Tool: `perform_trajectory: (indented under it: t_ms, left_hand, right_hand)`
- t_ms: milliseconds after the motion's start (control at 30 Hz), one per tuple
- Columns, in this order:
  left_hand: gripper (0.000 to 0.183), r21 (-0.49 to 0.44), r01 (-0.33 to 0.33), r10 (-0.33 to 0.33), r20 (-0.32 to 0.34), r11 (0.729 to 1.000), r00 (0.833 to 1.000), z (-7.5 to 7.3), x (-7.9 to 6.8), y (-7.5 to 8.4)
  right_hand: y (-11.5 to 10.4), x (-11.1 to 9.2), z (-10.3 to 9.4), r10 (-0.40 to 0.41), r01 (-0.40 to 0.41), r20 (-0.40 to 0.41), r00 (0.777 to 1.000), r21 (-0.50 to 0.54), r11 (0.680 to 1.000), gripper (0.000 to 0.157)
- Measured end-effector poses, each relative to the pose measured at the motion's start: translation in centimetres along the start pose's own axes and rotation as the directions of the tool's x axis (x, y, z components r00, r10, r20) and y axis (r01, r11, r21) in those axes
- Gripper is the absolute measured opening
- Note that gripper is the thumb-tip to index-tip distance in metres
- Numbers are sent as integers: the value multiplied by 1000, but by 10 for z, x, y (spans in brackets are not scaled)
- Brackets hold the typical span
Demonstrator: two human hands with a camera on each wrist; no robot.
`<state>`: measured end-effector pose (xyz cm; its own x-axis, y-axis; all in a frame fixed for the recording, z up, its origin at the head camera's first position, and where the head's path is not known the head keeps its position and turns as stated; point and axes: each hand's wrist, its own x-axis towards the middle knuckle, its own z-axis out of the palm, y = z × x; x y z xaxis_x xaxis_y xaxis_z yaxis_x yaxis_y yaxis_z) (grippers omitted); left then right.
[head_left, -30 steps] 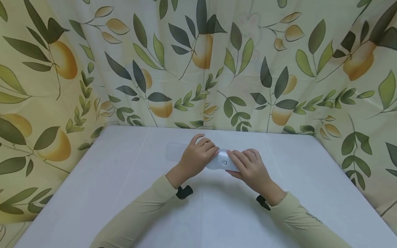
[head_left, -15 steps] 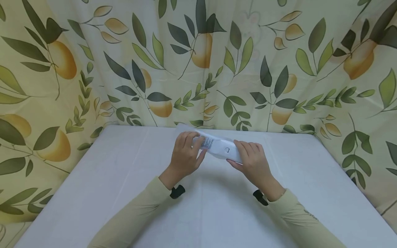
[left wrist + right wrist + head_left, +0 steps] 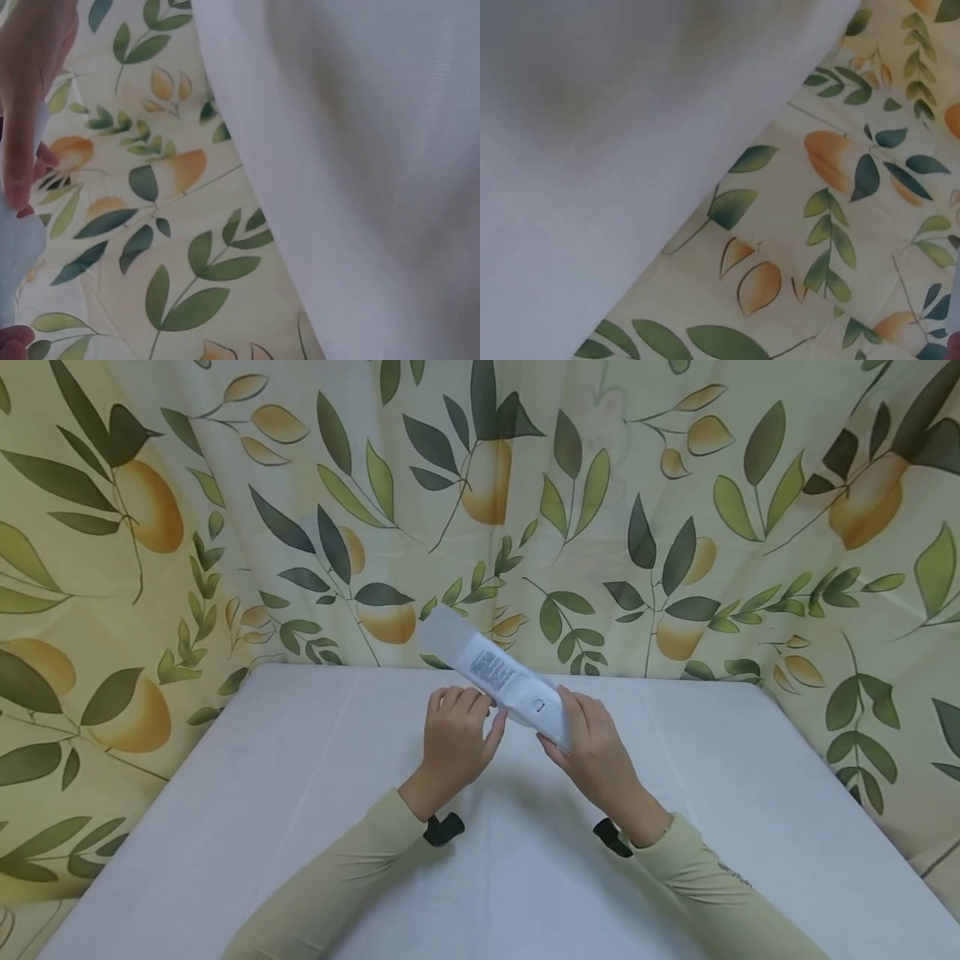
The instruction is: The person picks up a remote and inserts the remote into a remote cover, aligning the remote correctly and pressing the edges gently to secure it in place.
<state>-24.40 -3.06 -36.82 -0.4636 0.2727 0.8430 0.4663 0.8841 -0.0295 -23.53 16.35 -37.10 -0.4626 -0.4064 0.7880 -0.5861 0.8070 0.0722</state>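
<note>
White packet: you have it [image 3: 525, 687] mid-frame in the head view, in your two hands, in front of the far edge of the desk [image 3: 187, 793].
Long axis: slants from upper left to lower right; the see-through film end [image 3: 446, 631] is at the upper left, overlapping the patterned curtain [image 3: 675, 460].
Right hand: yours [image 3: 600, 747] grips the lower-right end, thumb below, fingers along the upper side.
Left hand: yours [image 3: 457, 735] pinches the lower-left edge near mid-length, fingers curled, thumb up against it.
Nearer hand: left is closer to the film end, which points up and away past it; right has the opposite end.
Printed block: dark print [image 3: 493, 668] faces you, above your left thumb; text unreadable.
Right wrist view: barely catches a fingertip lower right; grip can't be judged there.
</note>
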Motion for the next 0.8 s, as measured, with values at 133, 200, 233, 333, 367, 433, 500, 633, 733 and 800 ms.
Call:
perform_trajectory:
  t_ms: [133, 200, 233, 333, 367, 433, 500, 633, 733, 800]
  left_hand:
    - [11, -22, -24, 23, -30, 999, 999, 2, 2, 4]
    - [9, -35, -40, 38, -43, 999, 998, 3, 1, 5]
    - [9, -42, -48, 46, -50, 998, 998, 3, 0, 5]
    - [9, -52, -74, 71, -64, 996, 995, 4, -2, 6]
    - [8, -53, -82, 78, -65, 995, 995, 5, -2, 6]
    - [8, -52, -95, 92, -60, 994, 994, 5, -4, 7]
    - [8, -51, -108, 105, -47, 993, 993, 5, -5, 7]
    - [8, -39, -134, 133, -21, 990, 991, 3, -8, 9]
    - [9, -26, -145, 145, -14, 989, 989, 2, -10, 11]
    - [11, -14, -153, 153, 8, 988, 988, 1, -10, 10]
  right_hand:
    - [-1, 2, -1, 5, -5, -13, 1000, -14, 1000, 76]
    - [-1, 3, -1, 7, -7, -22, 1000, -25, 1000, 75]
    - [-2, 4, -2, 7, -8, -26, 1000, -30, 1000, 74]
    - [-2, 5, -1, 7, -9, -32, 999, -34, 999, 73]
    - [-2, 6, -2, 8, -9, -32, 999, -34, 999, 73]
    - [-3, 6, -2, 11, -11, -25, 1000, -31, 999, 72]
    - [-4, 6, -2, 18, -18, -13, 1000, -22, 1000, 72]
    - [-7, 5, -1, 37, -37, 1, 999, -13, 999, 71]
    - [-8, 3, 1, 45, -45, 0, 999, -16, 999, 70]
    - [-8, 3, 2, 39, -39, -2, 999, -18, 999, 70]
